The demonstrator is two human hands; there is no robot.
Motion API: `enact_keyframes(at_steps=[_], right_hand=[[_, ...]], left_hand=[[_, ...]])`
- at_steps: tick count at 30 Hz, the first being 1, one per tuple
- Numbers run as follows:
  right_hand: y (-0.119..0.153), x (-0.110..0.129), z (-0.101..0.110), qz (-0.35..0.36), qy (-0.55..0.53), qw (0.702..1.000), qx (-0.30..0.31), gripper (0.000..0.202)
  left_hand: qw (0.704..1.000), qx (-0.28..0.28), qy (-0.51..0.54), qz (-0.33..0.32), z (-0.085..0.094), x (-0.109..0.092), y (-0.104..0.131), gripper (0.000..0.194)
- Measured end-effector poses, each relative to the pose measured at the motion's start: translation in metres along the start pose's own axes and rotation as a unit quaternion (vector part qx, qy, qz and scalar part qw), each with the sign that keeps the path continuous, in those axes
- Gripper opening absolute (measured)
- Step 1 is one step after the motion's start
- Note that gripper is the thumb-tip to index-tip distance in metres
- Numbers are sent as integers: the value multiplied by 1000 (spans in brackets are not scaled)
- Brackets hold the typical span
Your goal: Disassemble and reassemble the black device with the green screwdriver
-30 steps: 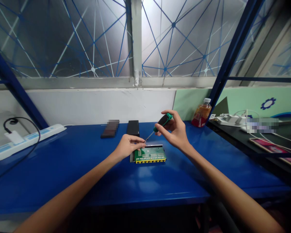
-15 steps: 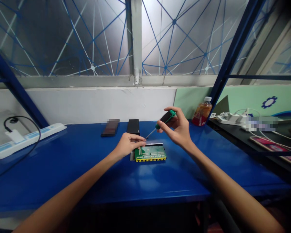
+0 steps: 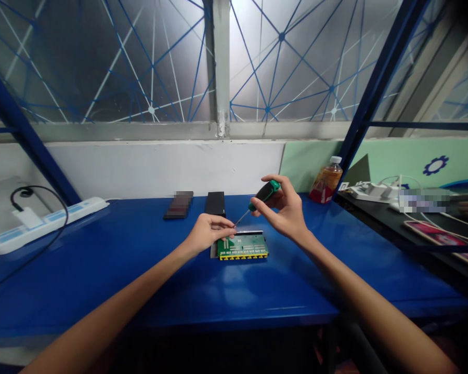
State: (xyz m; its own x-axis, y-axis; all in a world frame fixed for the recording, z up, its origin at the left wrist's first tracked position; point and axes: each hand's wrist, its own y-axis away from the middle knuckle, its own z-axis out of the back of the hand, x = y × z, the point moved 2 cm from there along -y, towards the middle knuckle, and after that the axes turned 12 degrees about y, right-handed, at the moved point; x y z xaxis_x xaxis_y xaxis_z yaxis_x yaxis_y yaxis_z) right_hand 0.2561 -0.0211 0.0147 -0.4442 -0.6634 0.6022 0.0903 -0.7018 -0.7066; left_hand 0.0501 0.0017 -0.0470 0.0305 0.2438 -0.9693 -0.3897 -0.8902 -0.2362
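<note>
My right hand grips a screwdriver by its black and green handle. The thin shaft slants down to the left, and its tip meets the fingertips of my left hand. Those fingertips are pinched together at the tip; whatever small thing they may hold is too tiny to make out. Just below lies a green circuit board with a row of yellow connectors along its near edge. My left hand covers its upper left corner. A strip of grey metal shows at the board's left side.
Behind my left hand a black box and a dark flat item lie on the blue table. A power strip is at the left. To the right stand a drink bottle and a black surface with a phone and cables.
The screwdriver handle and my right hand have shifted slightly left and down. My left hand stays pinched at the tip; the whole view has moved a little.
</note>
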Motion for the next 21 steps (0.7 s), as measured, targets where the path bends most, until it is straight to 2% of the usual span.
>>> enact_keyframes(at_steps=[13, 21], right_hand=[[1, 1, 0, 22, 23, 999, -4, 46], [3, 3, -1, 34, 42, 999, -2, 46]], left_hand=[[1000, -10, -13, 3, 0, 1, -1, 23], [996, -27, -75, -33, 2, 2, -1, 20]])
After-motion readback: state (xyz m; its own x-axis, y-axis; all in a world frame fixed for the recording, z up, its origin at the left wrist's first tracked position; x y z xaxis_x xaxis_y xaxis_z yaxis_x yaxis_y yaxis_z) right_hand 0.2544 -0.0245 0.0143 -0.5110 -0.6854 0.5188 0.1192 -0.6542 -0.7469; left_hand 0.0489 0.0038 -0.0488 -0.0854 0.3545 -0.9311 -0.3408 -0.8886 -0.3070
